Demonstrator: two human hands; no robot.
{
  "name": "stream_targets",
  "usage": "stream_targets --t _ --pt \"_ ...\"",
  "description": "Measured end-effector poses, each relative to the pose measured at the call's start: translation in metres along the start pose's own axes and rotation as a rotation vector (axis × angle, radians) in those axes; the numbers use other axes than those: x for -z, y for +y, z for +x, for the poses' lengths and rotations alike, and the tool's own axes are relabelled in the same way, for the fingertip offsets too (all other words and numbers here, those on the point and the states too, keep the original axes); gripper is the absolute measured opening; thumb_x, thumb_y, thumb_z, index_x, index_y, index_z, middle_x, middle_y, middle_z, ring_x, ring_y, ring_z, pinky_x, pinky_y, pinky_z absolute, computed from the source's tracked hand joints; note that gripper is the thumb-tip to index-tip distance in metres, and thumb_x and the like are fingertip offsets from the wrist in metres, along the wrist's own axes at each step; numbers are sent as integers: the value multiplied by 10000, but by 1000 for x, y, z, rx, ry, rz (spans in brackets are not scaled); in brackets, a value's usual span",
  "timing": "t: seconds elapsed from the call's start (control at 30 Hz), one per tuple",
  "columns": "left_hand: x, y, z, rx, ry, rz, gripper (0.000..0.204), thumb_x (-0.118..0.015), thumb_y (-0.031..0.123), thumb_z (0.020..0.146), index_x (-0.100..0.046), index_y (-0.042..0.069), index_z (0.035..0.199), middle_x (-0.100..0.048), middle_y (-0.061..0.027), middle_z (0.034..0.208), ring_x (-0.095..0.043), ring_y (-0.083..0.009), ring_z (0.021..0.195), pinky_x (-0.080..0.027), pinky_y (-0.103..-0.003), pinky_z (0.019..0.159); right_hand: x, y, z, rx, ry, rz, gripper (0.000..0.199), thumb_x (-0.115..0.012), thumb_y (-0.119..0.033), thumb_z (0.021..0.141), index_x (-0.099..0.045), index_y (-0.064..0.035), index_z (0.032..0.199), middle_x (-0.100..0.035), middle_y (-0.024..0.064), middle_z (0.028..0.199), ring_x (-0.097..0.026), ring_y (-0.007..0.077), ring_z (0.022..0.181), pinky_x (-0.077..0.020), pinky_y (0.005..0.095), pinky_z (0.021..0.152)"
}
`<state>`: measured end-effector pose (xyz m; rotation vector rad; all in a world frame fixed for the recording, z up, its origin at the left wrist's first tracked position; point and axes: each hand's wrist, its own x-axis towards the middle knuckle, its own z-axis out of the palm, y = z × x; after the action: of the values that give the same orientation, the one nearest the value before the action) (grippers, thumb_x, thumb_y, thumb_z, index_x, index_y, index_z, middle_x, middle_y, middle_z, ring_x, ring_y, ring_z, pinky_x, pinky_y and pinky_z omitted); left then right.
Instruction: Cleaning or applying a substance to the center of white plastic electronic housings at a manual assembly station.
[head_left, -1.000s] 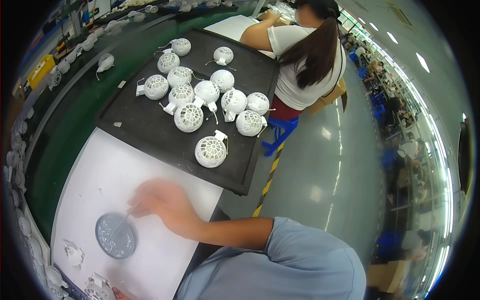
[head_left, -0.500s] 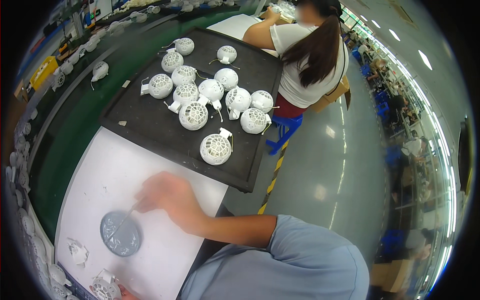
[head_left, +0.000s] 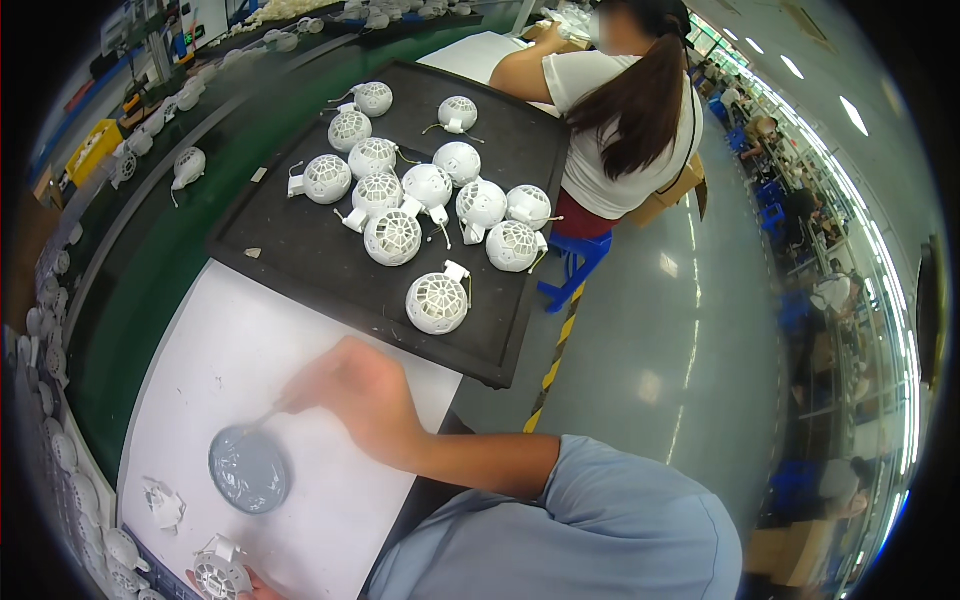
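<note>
From the head camera, a yellow bin [head_left: 92,150] sits far left beside the green belt, and round white fan shells [head_left: 437,302] crowd the black tray [head_left: 300,255]. The right hand [head_left: 358,395], blurred, pinches a thin tool whose tip meets the grey dish [head_left: 249,469] on the white mat [head_left: 235,350]. The left hand [head_left: 262,591] barely shows at the bottom edge touching a white fan shell, grip unclear.

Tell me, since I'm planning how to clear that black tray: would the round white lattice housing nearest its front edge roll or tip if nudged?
The white lattice housing looks ball-shaped, so it would probably roll, though its small square tab may stop it. Its open grille suggests a light, hollow, stiff shell. The black tray seems to have only a low rim, so it might escape.
</note>
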<state>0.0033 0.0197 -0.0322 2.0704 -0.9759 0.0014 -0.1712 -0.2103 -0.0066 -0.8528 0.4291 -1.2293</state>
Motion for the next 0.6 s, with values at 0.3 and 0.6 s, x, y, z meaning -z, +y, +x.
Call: stream_targets --t 0.3,0.6 --pt "-1 21 1 152 116 -465 313 -465 157 913 -508 6 1184 -493 -161 1229 -458 -253 1150 -397 -310 957 1 -4 5 -65 -13 40 141 -527 -115 897 -495 21 916 -611 143 873 -633 198 804 -533 302 747" --pt "1 11 3 154 106 -550 536 -542 209 838 -334 26 1296 -402 -181 1289 -382 -314 1207 -301 -422 1020 8 8 19 -181 77 81 152 -505 -143 910 -475 6 923 -593 168 897 -630 246 801 -538 363 756"
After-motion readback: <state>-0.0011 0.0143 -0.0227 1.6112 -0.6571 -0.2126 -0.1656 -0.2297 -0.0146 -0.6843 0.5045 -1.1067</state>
